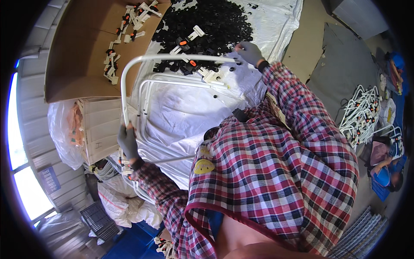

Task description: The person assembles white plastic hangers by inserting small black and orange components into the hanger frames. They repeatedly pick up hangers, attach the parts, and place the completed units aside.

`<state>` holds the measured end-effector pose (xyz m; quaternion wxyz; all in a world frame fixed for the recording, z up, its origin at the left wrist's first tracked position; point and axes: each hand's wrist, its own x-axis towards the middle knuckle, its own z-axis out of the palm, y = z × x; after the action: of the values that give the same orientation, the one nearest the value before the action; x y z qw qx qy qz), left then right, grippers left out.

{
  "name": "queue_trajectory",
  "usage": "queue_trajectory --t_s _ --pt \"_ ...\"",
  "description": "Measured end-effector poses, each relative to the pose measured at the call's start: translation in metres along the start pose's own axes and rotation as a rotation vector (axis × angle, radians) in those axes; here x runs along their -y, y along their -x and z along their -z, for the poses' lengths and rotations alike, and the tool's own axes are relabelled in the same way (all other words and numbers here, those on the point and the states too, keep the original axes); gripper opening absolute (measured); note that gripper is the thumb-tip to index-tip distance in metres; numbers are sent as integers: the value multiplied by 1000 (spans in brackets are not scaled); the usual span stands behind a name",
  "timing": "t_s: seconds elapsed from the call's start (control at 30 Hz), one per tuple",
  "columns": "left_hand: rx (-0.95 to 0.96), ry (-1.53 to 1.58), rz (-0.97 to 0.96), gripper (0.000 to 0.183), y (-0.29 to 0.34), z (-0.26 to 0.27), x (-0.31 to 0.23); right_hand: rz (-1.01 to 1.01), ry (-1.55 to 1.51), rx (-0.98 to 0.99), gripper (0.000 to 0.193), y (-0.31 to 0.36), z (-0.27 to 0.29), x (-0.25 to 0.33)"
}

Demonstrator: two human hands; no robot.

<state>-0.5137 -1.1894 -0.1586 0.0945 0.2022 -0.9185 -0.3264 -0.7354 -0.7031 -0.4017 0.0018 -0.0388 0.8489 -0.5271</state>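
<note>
My left hand (128, 142), in a grey glove, is closed around the lower end of a white bent tube (124, 82). The tube rises from there, curves over and runs right, close below my right hand (250, 52). That hand is gloved too, its fingers pinched together by the tube's far end; what they hold, if anything, is too small to make out. A heap of small black plastic parts (220, 26) lies beyond the tube. Two white-and-black clamp-like pieces with orange buttons rest there, one (183, 43) on the heap and another (192, 63) partly behind the tube.
More white bent tubes (172, 82) lie on the white sheet (172, 112) before me. An open cardboard box (77, 56) at the left holds several clamp-like pieces (113, 64). Right, on the floor, stands a pile of white tube frames (362, 112), near another person (384, 172).
</note>
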Motion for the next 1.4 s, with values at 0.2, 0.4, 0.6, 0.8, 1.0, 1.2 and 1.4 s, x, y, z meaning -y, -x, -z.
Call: queue_trajectory --t_s 0.2,0.4,0.6,0.8,1.0,1.2,1.4 --pt "-250 174 192 18 108 41 37 17 280 20 41 -29 -67 -35" --pt "-392 286 242 13 145 42 55 -309 -815 263 28 -10 -93 -42" --pt "-329 290 162 14 103 29 61 -413 -988 545 33 9 -80 -7" --pt "-249 260 133 17 78 20 62 -21 -551 448 28 9 -58 16" --pt "-235 305 129 22 88 29 68 33 -558 855 39 0 -1 47" --pt "-143 -41 -112 42 63 6 -3 605 103 832 57 -30 -12 165" --pt "-62 -293 -429 48 21 -54 -110 1478 498 19 13 -19 -39 345"
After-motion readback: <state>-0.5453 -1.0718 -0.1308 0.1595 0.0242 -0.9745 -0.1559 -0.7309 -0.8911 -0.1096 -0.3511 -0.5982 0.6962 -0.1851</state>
